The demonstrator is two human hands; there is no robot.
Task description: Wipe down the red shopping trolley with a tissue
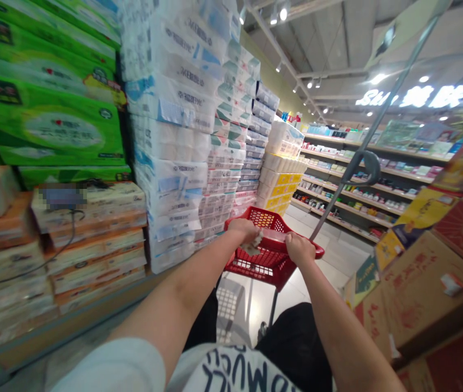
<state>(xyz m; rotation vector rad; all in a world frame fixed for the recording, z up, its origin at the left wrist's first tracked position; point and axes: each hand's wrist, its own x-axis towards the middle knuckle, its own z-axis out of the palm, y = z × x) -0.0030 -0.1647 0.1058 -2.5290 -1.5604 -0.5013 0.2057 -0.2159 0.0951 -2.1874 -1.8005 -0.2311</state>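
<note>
Head view: red cart (pixel 272 260) is held by its handle (pixel 274 236); left part is gripped by the left hand (pixel 247 231), right part by the right hand (pixel 300 249), both closed on it. Paper packs (pixel 178 109) are stacked left of the cart, cartons (pixel 427 283) right, stocked shelves (pixel 395 193) beyond.

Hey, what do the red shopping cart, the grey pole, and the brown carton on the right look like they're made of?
Red shopping cart: probably moulded plastic, slightly glossy, judging by the evenly coloured, perforated basket walls. Grey pole: likely metal, perhaps painted, since it's thin and straight with a smooth look. Brown carton: apparently cardboard, mostly matte, with flat tan sides and red printing.
</note>
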